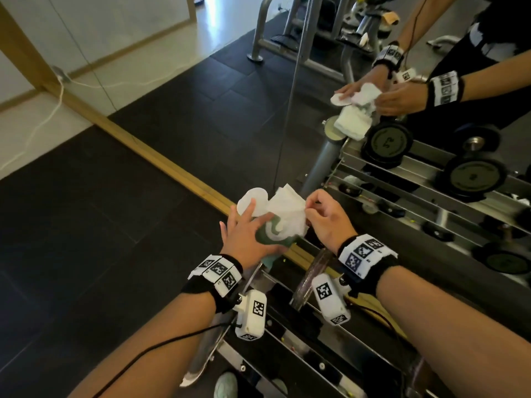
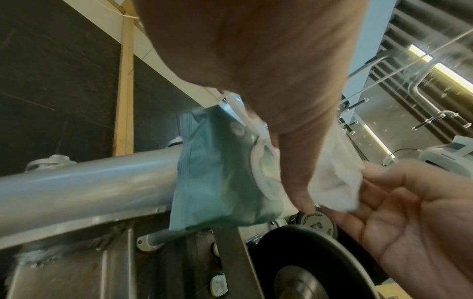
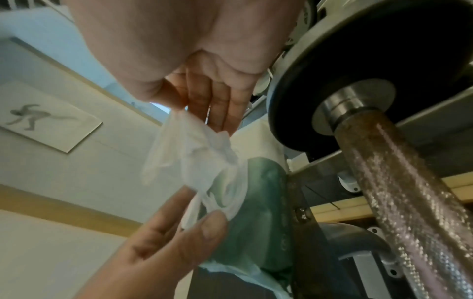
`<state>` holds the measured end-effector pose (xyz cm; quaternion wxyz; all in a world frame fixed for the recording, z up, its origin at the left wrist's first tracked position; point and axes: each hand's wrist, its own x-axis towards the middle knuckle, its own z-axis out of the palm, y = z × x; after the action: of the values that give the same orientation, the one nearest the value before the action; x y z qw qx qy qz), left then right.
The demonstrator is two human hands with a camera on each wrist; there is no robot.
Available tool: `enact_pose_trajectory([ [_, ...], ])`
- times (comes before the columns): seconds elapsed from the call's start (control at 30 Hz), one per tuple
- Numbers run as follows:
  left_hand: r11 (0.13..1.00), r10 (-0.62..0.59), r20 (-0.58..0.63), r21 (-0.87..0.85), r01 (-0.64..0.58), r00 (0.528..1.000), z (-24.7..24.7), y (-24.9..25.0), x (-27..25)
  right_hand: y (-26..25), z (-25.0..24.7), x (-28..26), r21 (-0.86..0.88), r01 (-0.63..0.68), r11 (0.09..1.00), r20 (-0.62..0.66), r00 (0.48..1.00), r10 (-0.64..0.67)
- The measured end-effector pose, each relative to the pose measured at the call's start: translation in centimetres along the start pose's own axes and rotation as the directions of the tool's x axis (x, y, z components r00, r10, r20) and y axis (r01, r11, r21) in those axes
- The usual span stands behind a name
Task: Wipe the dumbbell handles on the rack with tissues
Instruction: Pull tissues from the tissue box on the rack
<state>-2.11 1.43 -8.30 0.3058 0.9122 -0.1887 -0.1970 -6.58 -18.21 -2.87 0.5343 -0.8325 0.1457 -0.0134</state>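
A white tissue [image 1: 287,214] stands half out of a green tissue pack [image 1: 267,237] that sits on the end of the dumbbell rack [image 1: 316,354], at about twelve o'clock from the person; the right hand [image 1: 327,219] pinches the tissue's edge between thumb and fingertips, at three o'clock of the pack; the left hand [image 1: 247,231] lies spread over the pack from nine o'clock, thumb on its front, pressing it down.

To do this well, I judge the pack should be held firmly while the tissue is drawn straight up and slowly, so it neither tears nor drags a second sheet.

Only the right wrist view shows the nearest dumbbell handle [image 3: 399,202], rough and brownish, at three o'clock; the head view alone shows a mirror [image 1: 373,90] reflecting both hands.
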Motion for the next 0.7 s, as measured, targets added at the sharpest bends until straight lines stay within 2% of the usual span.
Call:
enact_pose_trajectory([
  [0.1,0.978,0.049,-0.029,-0.201,-0.054,0.998,-2.0,1.2,-1.3,-1.3,-1.3,-1.3,0.053,0.002,0.999,-0.037,0.999,0.000],
  [0.17,0.921,0.060,-0.051,-0.383,-0.075,0.997,-3.3,3.0,-2.1,-2.4,-2.2,-2.8,0.087,0.028,0.996,-0.056,0.998,-0.023],
  [0.23,0.884,0.042,0.028,-0.466,-0.024,0.999,-4.4,5.9,-2.7,-3.1,-3.0,-4.6,0.089,0.046,0.995,-0.087,0.995,-0.039],
  [0.3,0.839,-0.034,0.151,-0.533,0.110,0.988,-5.0,8.7,-3.1,-3.5,-3.8,-6.2,0.091,0.052,0.994,-0.141,0.989,-0.039],
  [0.37,0.717,-0.109,0.277,-0.643,0.268,0.955,-5.0,10.9,-3.5,-3.8,-4.6,-7.6,0.101,0.027,0.995,-0.182,0.983,-0.008],
  [0.4,0.635,-0.109,0.317,-0.707,0.311,0.942,-4.9,11.7,-3.9,-4.0,-4.9,-8.3,0.109,0.013,0.994,-0.191,0.982,0.008],
  [0.47,0.468,-0.091,0.324,-0.820,0.328,0.942,-4.7,13.1,-4.5,-4.1,-5.3,-9.8,0.128,0.007,0.992,-0.194,0.981,0.018],
  [0.5,0.418,-0.089,0.308,-0.851,0.316,0.947,-4.6,13.7,-4.8,-4.2,-5.5,-10.6,0.129,0.016,0.991,-0.191,0.982,0.009],
  [0.57,0.401,-0.078,0.289,-0.867,0.296,0.954,-4.3,15.0,-5.2,-4.0,-5.6,-12.1,0.086,0.038,0.996,-0.173,0.985,-0.023],
  [0.63,0.454,-0.019,0.291,-0.850,0.267,0.957,-4.0,16.1,-5.6,-3.6,-5.6,-13.4,0.050,0.021,0.999,-0.152,0.988,-0.013],
  [0.7,0.490,0.043,0.305,-0.836,0.246,0.951,-4.0,16.7,-6.2,-3.2,-6.1,-14.0,0.155,-0.049,0.987,-0.150,0.986,0.073],
])
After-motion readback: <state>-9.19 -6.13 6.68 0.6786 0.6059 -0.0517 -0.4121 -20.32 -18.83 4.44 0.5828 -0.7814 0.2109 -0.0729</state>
